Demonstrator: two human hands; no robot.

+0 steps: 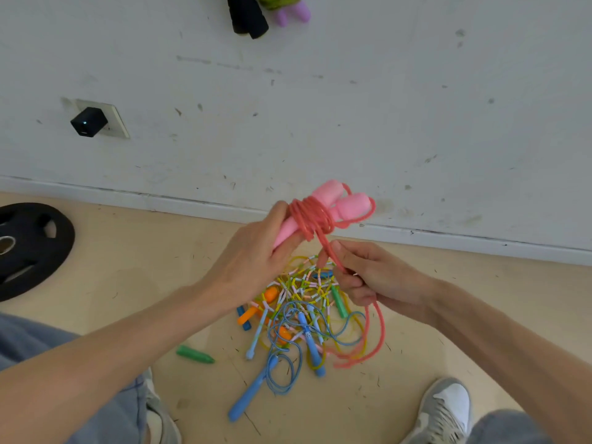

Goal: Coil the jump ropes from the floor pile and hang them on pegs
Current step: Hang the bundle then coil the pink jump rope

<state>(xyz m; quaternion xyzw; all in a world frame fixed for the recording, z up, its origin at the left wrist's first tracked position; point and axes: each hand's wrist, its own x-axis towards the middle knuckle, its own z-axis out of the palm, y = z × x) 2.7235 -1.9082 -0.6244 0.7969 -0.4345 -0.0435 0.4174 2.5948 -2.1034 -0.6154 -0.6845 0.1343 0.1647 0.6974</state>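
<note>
Two pink handles (350, 205) sit side by side in the left hand (253, 251), whose fingers and thumb curl round their lower ends and hold them up in front of the foot of the wall (384, 107). Several turns of coral rope (307, 216) are wound tightly round the middle of both handles. From that winding one strand runs down to the right hand (374, 280), which grips it with curled fingers, the thumb lying along the cord. Below the right hand the rest of the coral rope hangs in a long loop that reaches the floor (128, 267) at the right edge of the pile (304, 302). That pile lies directly under the hands, a tangle of beaded yellow-green cord, orange handles and green handles, with a blue rope (253, 392) spilling out toward the person. One green handle (193, 354) lies apart on the left. High on the wall, cut by the top edge, hang black handles (248, 17) and purple handles (294, 14); what holds them is out of view. A black weight plate (32, 248) rests on the floor at far left, and a black plug block (89, 121) sits in a wall socket (120, 123). Grey-and-white shoes (445, 408) show at the bottom.
</note>
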